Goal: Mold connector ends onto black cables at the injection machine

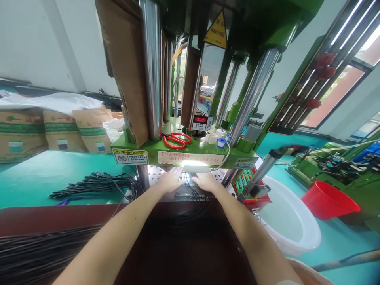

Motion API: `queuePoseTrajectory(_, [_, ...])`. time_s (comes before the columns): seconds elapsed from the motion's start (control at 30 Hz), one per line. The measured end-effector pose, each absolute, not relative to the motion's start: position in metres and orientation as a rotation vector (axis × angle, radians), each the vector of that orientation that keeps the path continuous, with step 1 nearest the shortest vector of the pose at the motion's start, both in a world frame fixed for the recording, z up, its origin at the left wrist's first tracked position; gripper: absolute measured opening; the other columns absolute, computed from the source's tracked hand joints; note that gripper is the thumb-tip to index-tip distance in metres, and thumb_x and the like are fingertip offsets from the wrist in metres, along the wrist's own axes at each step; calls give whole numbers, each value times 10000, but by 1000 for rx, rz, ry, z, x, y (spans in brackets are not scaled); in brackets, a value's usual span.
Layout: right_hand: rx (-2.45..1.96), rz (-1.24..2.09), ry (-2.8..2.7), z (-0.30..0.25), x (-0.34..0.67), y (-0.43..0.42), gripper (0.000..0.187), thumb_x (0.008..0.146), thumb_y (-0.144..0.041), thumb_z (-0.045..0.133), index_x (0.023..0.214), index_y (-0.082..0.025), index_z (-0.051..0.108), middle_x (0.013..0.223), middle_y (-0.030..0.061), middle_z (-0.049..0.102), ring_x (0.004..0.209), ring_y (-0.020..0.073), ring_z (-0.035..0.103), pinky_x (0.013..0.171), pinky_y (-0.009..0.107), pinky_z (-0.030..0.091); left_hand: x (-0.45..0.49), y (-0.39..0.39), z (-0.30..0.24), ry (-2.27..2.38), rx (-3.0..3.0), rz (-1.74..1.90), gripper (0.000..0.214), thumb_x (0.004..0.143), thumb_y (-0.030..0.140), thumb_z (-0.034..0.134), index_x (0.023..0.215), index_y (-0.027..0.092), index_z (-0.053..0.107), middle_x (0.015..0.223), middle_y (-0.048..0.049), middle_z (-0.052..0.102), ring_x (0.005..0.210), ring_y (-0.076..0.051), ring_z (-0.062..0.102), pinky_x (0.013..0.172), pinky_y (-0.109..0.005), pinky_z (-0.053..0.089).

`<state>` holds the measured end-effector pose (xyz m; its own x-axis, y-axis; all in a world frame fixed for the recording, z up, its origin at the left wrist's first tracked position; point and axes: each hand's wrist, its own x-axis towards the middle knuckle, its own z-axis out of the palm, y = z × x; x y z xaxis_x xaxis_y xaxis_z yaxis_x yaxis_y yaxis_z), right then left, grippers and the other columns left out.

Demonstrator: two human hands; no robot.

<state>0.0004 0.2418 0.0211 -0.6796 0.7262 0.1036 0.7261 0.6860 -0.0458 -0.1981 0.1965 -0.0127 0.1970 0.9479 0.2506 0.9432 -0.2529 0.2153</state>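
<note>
Both my arms reach forward under the green platen (pixel 184 156) of an upright moulding press. My left hand (pixel 171 180) and my right hand (pixel 206 181) lie side by side on the mould (pixel 190 174), backs up. Their fingertips are tucked under the platen and hidden. Thin black cables (pixel 192 204) run from between my hands back toward me over the dark worktop (pixel 184 245). Whether either hand pinches a cable I cannot make out.
Red-handled scissors (pixel 176 139) and small tape rolls (pixel 216 136) sit on the platen between chrome columns (pixel 152 67). A black cable bundle (pixel 97 184) lies left, more cables (pixel 38 251) at lower left. A white basin (pixel 292 221), a red bucket (pixel 329 200) and a keypad (pixel 245 178) are right. Sacks (pixel 59 128) line the left wall.
</note>
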Motion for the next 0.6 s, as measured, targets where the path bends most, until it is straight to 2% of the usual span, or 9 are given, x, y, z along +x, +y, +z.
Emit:
queuePoseTrajectory(0.1, [-1232,16,-2759,17,-3,245,465,882,-445,327,1156,-130,531,1147,145,592,1064,255,519,918,353,337,-199,197,-12,1909,2420,531,538,802,562,360,1185,199,470,1283,-129,483,1185,-267,425,927,-392,346])
queuePoseTrajectory(0.37, [-1244,28,-2697,15,-8,247,481,879,-440,349,1225,-134,483,1228,135,540,1126,232,477,967,337,294,-214,199,-10,1809,2480,390,599,778,553,406,1281,230,381,1356,-125,407,1164,-281,452,876,-387,387])
queuePoseTrajectory(0.6, [-1280,50,-2656,14,-14,250,464,882,-445,341,1188,-150,527,1159,117,588,1067,224,513,938,328,323,-213,208,-15,1853,2412,526,573,754,583,419,1213,243,461,1235,-101,527,1072,-253,524,828,-338,411])
